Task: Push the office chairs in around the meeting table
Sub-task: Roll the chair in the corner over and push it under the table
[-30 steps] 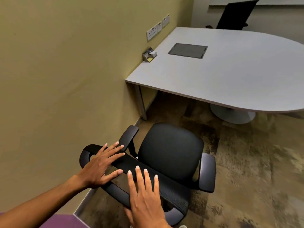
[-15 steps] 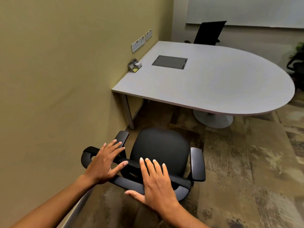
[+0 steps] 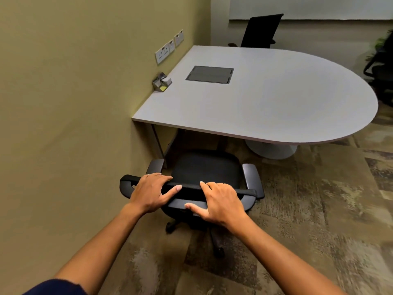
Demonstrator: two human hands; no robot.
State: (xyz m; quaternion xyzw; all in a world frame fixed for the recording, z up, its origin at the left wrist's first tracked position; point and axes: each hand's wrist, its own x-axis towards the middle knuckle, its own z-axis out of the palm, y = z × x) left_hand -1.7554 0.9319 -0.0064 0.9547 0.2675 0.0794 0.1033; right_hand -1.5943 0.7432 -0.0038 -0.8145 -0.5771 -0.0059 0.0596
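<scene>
A black office chair with grey armrests stands in front of the straight end of the grey meeting table, its seat front just at the table's edge. My left hand grips the left part of the backrest's top bar, fingers curled over it. My right hand grips the right part of the same bar, thumb on the near side. A second black chair stands at the table's far side. Part of a third chair shows at the right edge.
An olive wall runs close along the left of the chair, with sockets above the table. A small metal holder and a cable hatch sit on the tabletop. The table's round base stands right of the chair.
The chair has rolled forward toward the table and turned to face it. My flat hands have curled over the backrest's top bar, and my arms are now stretched out.
</scene>
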